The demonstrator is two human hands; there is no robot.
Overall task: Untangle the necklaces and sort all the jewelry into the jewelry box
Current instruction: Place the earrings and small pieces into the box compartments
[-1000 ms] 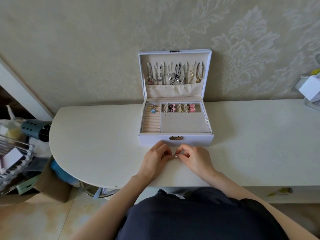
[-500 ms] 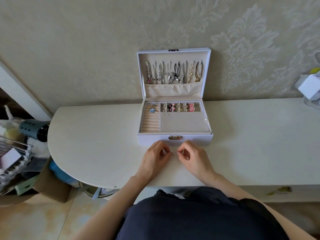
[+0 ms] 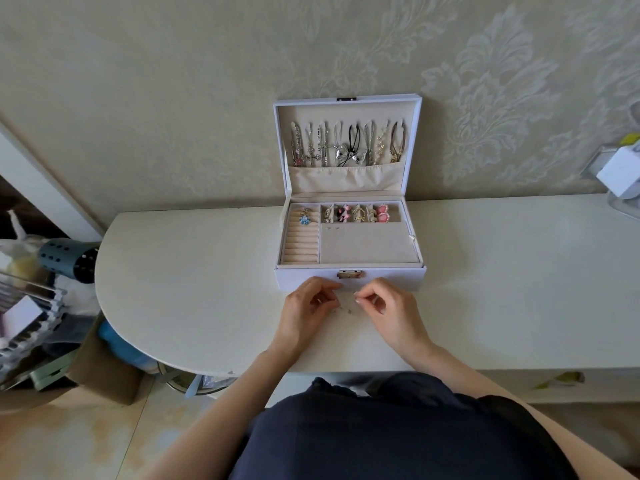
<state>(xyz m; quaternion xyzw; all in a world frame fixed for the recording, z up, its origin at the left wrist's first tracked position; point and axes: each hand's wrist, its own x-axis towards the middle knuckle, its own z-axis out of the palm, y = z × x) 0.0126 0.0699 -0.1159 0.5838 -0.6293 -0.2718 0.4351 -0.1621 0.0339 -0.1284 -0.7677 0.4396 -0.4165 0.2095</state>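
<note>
Left hand (image 3: 306, 308): fingers curled, thumb and forefinger pinching one end of a fine chain (image 3: 346, 309).
Right hand (image 3: 393, 306): the same pinch on the other end.
Between them: the fine chain, barely visible, sags onto the tabletop (image 3: 190, 289).
Jewelry box (image 3: 349, 280): just beyond the hands, lid up, earrings in the tray, necklaces (image 3: 346, 147) hung inside the lid.

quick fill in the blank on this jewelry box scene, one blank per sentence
1. The jewelry box sits on the table with its lid ____.
2. The necklaces hang inside the ____.
3. The blue flower piece lies at the tray's ____ side.
4. The left hand and right hand work just in ____ of the box.

Missing words: open; lid; left; front
</note>
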